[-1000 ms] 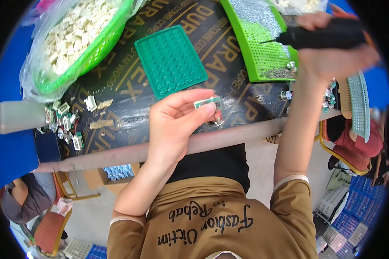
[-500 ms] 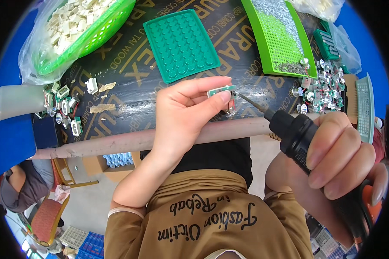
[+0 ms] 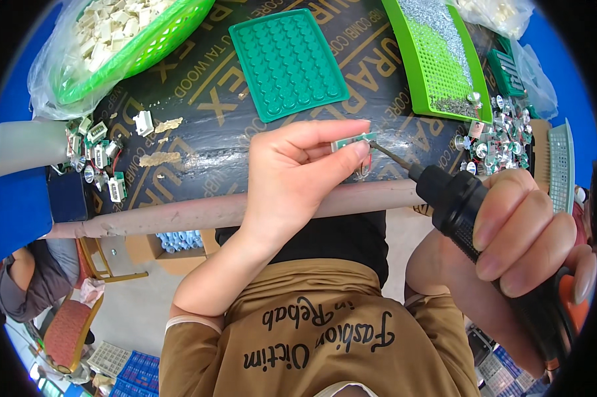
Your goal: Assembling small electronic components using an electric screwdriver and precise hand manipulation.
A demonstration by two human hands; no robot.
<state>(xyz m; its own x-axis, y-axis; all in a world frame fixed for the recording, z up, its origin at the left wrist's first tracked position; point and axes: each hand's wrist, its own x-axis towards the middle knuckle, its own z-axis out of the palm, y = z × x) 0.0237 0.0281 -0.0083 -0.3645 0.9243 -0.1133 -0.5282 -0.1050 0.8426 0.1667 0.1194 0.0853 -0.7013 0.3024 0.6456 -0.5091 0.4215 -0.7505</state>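
Between thumb and index finger, my left hand point(image 3: 292, 165) pinches a small assembly with a green circuit board point(image 3: 353, 141) on its edge. Below the board hang a red wire and a shiny round part, partly hidden by the thumb. My right hand point(image 3: 527, 231) is wrapped round a black electric screwdriver point(image 3: 454, 198) with an orange part near the palm. Its thin bit point(image 3: 392, 155) points left, and the tip meets or nearly meets the board's right end. Beyond my left hand lies a green plastic tray point(image 3: 288, 63) with rows of round cups.
At the far left stands a green basket point(image 3: 146, 66) of white plastic pieces. A lime-green perforated tray point(image 3: 437, 73) of small metal screws lies far right, beside a pile of small lamp assemblies point(image 3: 497, 142). More assemblies point(image 3: 100, 155) and a white piece point(image 3: 143, 123) lie left.
Both hands stay in nearly the same pose, the bit still at the board. Tray and board appear shifted slightly right in the picture, as the view has moved a little.
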